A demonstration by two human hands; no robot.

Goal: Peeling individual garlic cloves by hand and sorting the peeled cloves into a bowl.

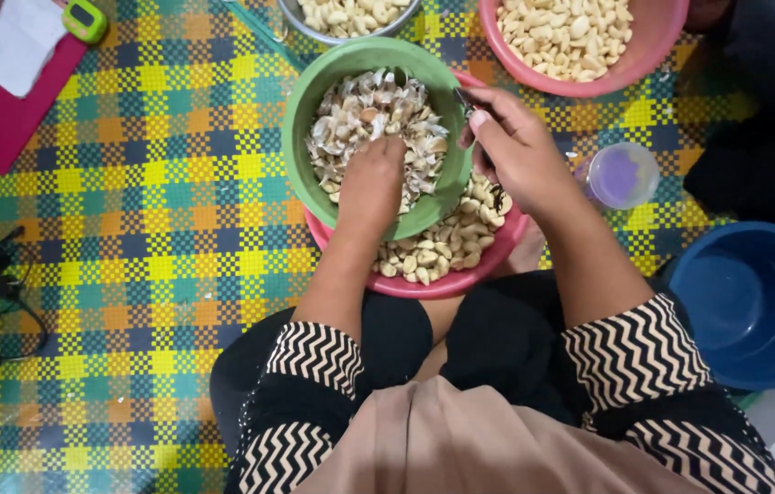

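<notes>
Left hand [371, 183] digs fingers-down among the skins [360, 119] in the green bowl [301, 119], its grip hidden, while right hand [516, 151] pinches a small knife [466, 102]; best keep that blade pointed away.

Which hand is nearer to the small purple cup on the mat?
The right hand is nearer: it holds a small knife just left of the purple cup. The left hand is farther, in the green bowl.

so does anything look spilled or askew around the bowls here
Nothing is spilled on the mat. The one oddity: the green bowl of garlic skins sits tilted on the pink bowl of cloves, covering most of it.
</notes>
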